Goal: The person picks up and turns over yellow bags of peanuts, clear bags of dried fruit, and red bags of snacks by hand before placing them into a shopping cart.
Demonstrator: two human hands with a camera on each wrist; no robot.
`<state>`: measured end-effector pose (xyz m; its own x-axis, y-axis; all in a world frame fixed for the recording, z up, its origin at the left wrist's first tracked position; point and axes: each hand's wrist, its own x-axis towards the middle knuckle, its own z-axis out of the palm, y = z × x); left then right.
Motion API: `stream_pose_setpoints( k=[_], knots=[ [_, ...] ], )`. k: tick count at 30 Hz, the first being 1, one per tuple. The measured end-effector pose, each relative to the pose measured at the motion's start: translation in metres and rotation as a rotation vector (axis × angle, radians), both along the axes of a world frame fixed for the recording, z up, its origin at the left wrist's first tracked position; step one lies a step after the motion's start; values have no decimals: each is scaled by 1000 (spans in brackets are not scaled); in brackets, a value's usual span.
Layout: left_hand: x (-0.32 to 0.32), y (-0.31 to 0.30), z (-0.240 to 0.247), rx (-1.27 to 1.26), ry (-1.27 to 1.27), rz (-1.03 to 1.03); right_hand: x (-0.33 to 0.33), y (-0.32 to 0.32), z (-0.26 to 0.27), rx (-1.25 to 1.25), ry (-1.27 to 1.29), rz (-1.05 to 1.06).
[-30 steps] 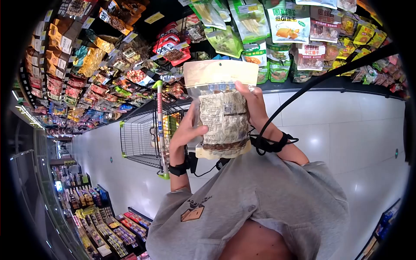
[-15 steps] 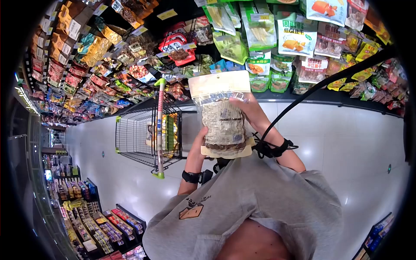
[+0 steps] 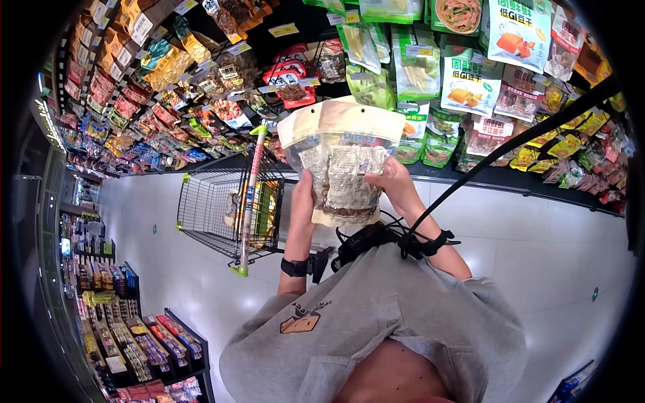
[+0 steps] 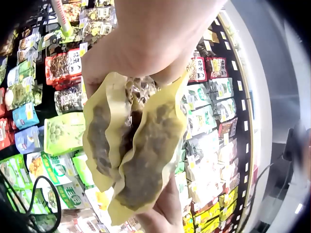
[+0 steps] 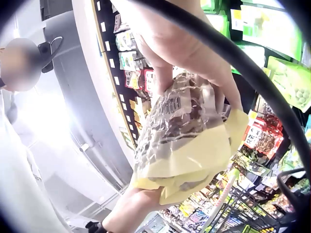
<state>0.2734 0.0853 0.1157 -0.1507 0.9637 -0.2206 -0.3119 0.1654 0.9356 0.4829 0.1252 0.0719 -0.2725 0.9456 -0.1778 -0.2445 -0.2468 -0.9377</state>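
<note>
Two flat clear-and-cream snack bags are held upright in front of the chest. The right bag (image 3: 353,178) overlaps the left bag (image 3: 310,158), and their cream tops fan apart. White printed labels cover much of the side facing the head camera; brown contents show below. My left hand (image 3: 302,205) grips the left side, thumb in front. From the other side my right hand (image 3: 400,189) holds the right bag, its thumb lying on the label. In the left wrist view, the wavy bottom edge of one bag (image 4: 150,160) stands beside the other bag (image 4: 100,138), with a gap between.
Racks of hanging snack packs (image 3: 470,84) line the far side. A wire shopping cart (image 3: 215,208) with yellow packages inside stands left on the tiled floor (image 3: 497,235). A black cable (image 3: 510,144) crosses at the right. Low display shelves (image 3: 141,336) stand at lower left.
The bag tops have spread apart, so two bags now show where one showed before. My right thumb has moved lower on the label. The shelves sit lower in the head view.
</note>
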Motion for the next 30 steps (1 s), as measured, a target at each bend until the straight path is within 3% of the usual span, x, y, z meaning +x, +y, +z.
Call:
stream_pose_setpoints(
  k=[1, 4, 12, 15, 17, 27, 29, 30],
  knots=[
    [-6, 0, 0, 16, 14, -17, -2, -13, 29, 68, 370, -42],
    [-18, 0, 1, 77, -9, 56, 4, -18, 22, -32, 506, -121],
    [-34, -20, 31, 122, 121, 120, 17, -17, -20, -18, 371, -193],
    [-33, -25, 33, 106, 123, 132, 12, -35, 41, -70, 634, -157],
    [-38, -28, 30, 74, 145, 123, 10, -31, 8, -68, 591, -171],
    [-33, -9, 48, 23, 187, 1, -1, -28, -7, -90, 654, -255],
    [-27, -13, 48, 53, 385, 39, -1, -31, 1, -54, 700, -177],
    [-29, -13, 44, 76, 552, 35, -5, -33, 12, -93, 680, -266]
  ],
)
